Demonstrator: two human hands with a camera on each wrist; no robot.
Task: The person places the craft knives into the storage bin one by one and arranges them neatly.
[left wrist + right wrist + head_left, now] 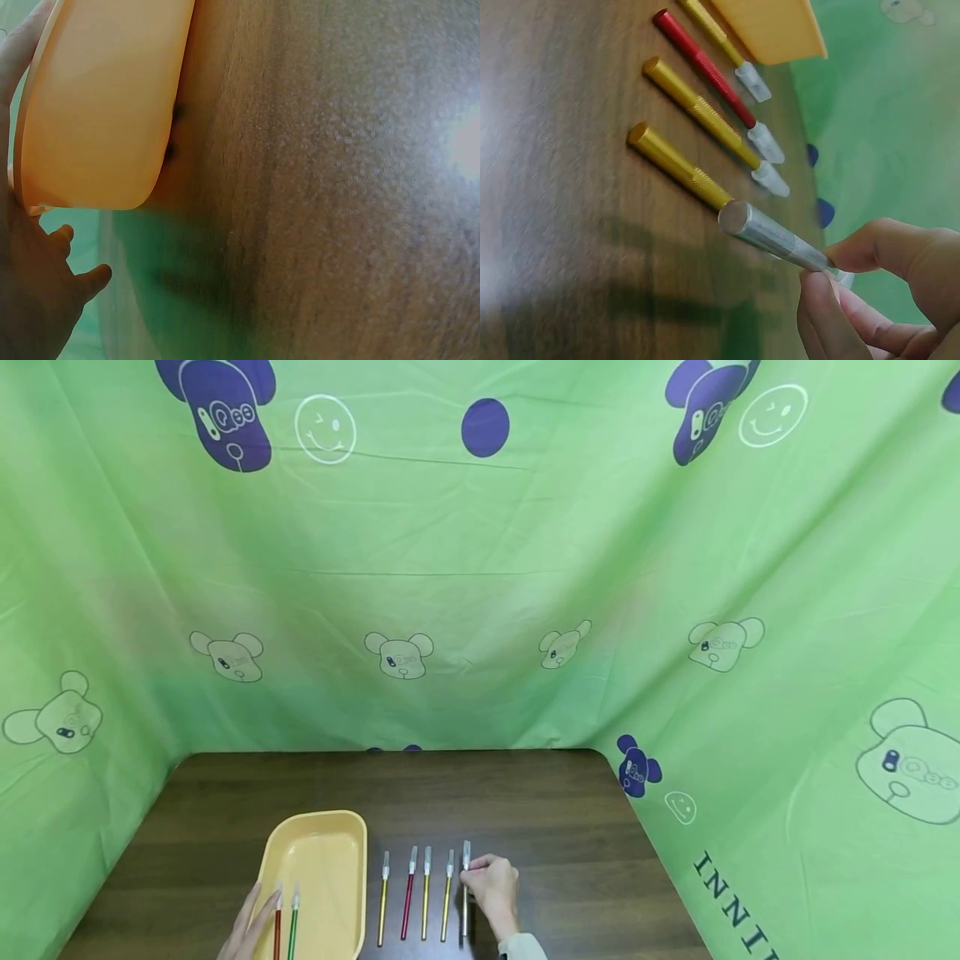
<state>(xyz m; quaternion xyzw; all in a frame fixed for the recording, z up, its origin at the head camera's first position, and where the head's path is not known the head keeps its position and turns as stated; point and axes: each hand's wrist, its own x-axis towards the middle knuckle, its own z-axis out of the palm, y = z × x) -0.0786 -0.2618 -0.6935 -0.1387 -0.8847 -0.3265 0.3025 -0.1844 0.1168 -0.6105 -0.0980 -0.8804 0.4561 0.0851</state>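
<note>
Near the front edge of the dark wooden bench (480, 793), toward its left side, the left hand (247, 931) rests with straight, relaxed fingers against the left rim of a yellow tray (322, 860); the left wrist view shows the palm lying along the tray's outer wall, gripping nothing. Inside the tray, at its front end, lie two craft knives side by side, a red-handled knife (277, 927) and just right of it a green-handled knife (292, 925), both pointing toward the back edge with clear caps on their tips.

Right of the tray, on the bare bench, four more capped knives lie in a neat row, parallel and apart: a gold knife (383, 902) nearest the tray, then a red knife (408, 897), then a second gold knife (425, 897), then a third gold knife (447, 897).

At the right end of that row the right hand (491, 889) pinches a silver knife (466, 893) between thumb and fingertips near its capped end. In the right wrist view the silver handle tilts up off the wood, its butt end raised above the neighbouring gold handle. Whether the capped tip touches the bench cannot be told.

Green printed cloth (480, 568) hangs behind and around the bench.
</note>
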